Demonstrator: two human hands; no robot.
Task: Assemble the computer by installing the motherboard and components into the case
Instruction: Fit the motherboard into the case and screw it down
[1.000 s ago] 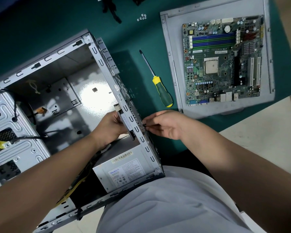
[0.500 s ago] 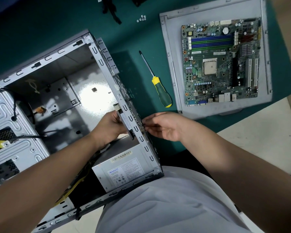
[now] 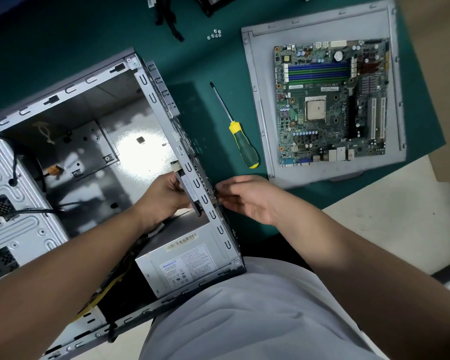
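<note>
The grey computer case (image 3: 151, 100) lies open on its side on the green mat, with a power supply (image 3: 185, 266) in its near corner. My left hand (image 3: 164, 196) is inside the case and grips a dark flat part with a label (image 3: 190, 190), holding it against the inner face of the rear wall (image 3: 205, 201). On the outer face of the same wall, the fingertips of my right hand (image 3: 247, 198) pinch a small dark piece. The motherboard (image 3: 330, 100) lies face up on the removed side panel (image 3: 257, 74) to the right, outside the case.
A screwdriver with a green and yellow handle (image 3: 244, 146) lies between the case and the side panel. Several loose screws (image 3: 214, 34) and black cables (image 3: 169, 16) sit at the far edge. The drive cage (image 3: 11, 203) with its cables fills the case's left end.
Both hands stay at the rear wall of the case. Only the view has shifted slightly.
</note>
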